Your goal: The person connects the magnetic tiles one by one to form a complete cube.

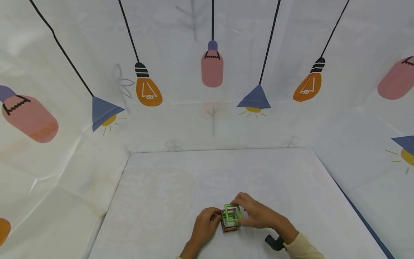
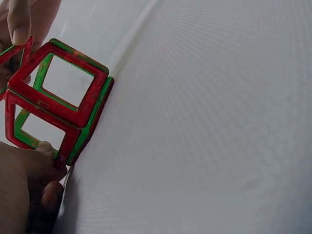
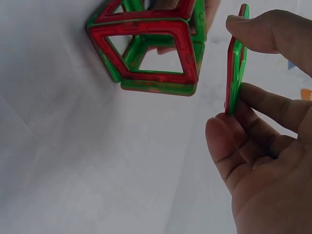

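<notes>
A small cube of red and green square-framed magnetic tiles (image 3: 187, 53) stands on the white table. My left hand (image 1: 203, 225) holds it at its left side; in the left wrist view the thumb lies on a red frame (image 2: 92, 100), and the other fingers are partly hidden. Between thumb and fingertips, my right hand (image 1: 258, 214) pinches one loose square magnetic tile (image 3: 235, 73), red on one face and green on the other. From the right wrist, that tile appears edge-on and apart from the cube. The head view shows it overlapping the cube's top.
The white tabletop (image 1: 161, 201) stretches around both hands. Beyond its back edge hang white sheets (image 1: 174, 126) printed with lamps and bulbs, which also enclose the sides. A black curved object (image 1: 274, 242) sits by the right wrist.
</notes>
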The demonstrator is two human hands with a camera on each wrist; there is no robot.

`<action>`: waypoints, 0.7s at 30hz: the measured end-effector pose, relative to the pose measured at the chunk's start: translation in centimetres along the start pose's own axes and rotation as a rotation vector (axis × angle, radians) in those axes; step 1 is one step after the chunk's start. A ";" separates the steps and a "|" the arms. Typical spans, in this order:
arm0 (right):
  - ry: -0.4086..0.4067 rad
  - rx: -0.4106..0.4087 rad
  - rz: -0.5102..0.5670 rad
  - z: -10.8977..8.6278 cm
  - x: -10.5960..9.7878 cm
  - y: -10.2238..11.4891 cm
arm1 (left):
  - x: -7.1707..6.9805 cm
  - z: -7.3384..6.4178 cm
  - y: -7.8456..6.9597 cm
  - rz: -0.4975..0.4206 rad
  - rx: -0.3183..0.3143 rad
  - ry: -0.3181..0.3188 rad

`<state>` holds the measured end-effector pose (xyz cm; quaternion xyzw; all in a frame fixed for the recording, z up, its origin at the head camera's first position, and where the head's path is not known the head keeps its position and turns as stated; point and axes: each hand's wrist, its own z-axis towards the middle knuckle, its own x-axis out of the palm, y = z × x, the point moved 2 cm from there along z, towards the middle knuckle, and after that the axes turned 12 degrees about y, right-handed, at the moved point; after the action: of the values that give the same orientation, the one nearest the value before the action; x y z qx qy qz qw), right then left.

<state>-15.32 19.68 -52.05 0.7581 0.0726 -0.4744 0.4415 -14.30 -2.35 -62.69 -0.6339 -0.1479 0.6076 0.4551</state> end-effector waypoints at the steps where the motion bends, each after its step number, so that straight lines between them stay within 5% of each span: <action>1: -0.004 -0.015 -0.006 0.0 0.1 0.0 | 0.0 0.0 0.0 -0.001 0.001 0.000; 21: 0.050 -0.008 -0.055 0.3 1.3 -0.1 | -0.1 -0.1 0.0 -0.006 -0.005 0.013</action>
<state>-14.84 19.12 -53.18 0.7656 0.1063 -0.4670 0.4295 -14.24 -2.41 -62.62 -0.6385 -0.1485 0.6017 0.4564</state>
